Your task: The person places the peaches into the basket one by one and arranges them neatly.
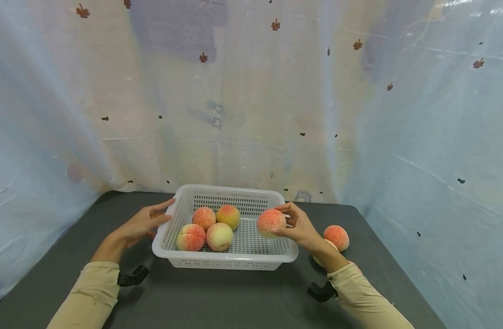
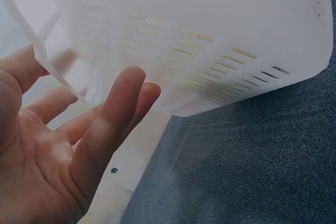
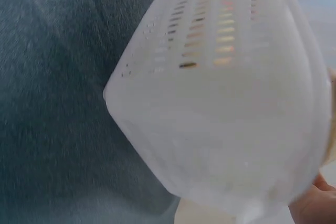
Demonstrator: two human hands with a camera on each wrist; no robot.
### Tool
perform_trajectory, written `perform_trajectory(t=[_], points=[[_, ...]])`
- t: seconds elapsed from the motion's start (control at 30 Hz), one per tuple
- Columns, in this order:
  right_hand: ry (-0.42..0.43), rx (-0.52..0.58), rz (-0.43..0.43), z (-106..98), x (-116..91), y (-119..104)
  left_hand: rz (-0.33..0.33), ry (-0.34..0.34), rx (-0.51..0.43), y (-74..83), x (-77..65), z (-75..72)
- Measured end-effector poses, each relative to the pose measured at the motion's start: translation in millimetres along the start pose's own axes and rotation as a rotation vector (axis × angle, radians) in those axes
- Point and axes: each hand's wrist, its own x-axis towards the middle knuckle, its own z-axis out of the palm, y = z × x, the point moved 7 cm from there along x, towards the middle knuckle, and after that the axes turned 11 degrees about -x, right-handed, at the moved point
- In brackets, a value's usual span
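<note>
A white plastic basket (image 1: 230, 257) with slotted walls stands on the dark table. Inside its left half sit several peaches, among them a yellow-orange one (image 1: 228, 216) and a pale one (image 1: 219, 237). At the basket's left rim, my left hand (image 1: 138, 226) holds on, with the thumb over the edge and other fingers below it, against the wall (image 2: 210, 72) in the left wrist view. My right hand (image 1: 298, 227) grips a red-speckled peach (image 1: 272, 222) between thumb and fingers over the basket's right half. In the right wrist view, the basket's end (image 3: 210, 124) hides that peach.
To the right of the basket, a red peach (image 1: 336, 237) lies on the table (image 1: 218, 297), with more fruit partly hidden by my right forearm. Translucent plastic sheeting (image 1: 251, 114) hangs behind the table and along both sides.
</note>
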Motion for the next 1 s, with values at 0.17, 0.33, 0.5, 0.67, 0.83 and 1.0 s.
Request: perform_trajectory(t=[0.17, 0.33, 0.5, 0.67, 0.83, 1.0], points=[[-0.010, 0.004, 0.003, 13.3, 5.6, 1.2, 0.005, 0.003, 0.008, -0.5, -0.1, 0.9], [-0.051, -0.010, 0.022, 27.2, 11.0, 1.9, 0.010, 0.007, 0.020, -0.5, -0.9, 1.0], [-0.099, -0.017, 0.065, 39.1, 17.1, 0.1, 0.008, 0.011, 0.014, -1.1, -0.7, 0.4], [-0.154, -0.015, 0.063, 49.6, 22.5, 0.9, 0.010, 0.012, 0.016, -0.2, 0.3, -0.4], [-0.184, -0.042, 0.067, 56.0, 25.6, 2.7, 0.007, 0.012, 0.007, -1.1, 1.3, -1.3], [-0.192, -0.103, 0.084, 60.5, 27.1, 3.8, 0.013, 0.006, -0.002, -2.1, 0.3, -1.4]])
